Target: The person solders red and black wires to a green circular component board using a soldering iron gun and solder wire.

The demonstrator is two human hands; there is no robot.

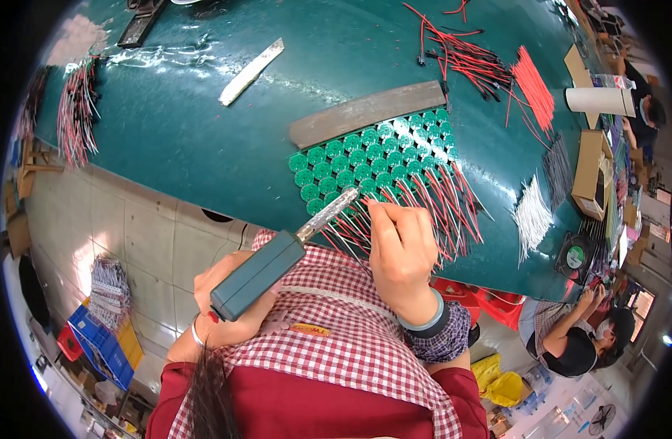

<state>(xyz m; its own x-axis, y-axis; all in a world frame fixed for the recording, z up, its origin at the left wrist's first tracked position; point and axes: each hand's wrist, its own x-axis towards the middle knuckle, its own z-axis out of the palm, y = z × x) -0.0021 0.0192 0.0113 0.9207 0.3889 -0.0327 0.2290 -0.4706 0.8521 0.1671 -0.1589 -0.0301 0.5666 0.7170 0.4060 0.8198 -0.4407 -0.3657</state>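
Note:
My left hand (211,284) is wrapped round a soldering gun (259,274) with a dark green body and a shiny metal barrel. Its tip points up and right, at the lower rows of a panel of small round green circuit boards (347,162). Close by the tip, my right hand (402,252) pinches a thin wire, its end at the panel; the fingertips partly hide it. Red and white wires (453,212) fan out from the panel's near right side, some passing under my right hand. Along the panel's far edge lies a long grey bar (369,113).
On the green table (182,139) are a pale strip (252,72), red-black leads (468,62), red wires (532,88), white wires (532,217) and a small fan (574,256). More wires hang off its left edge (77,113). A co-worker (577,340) sits at right.

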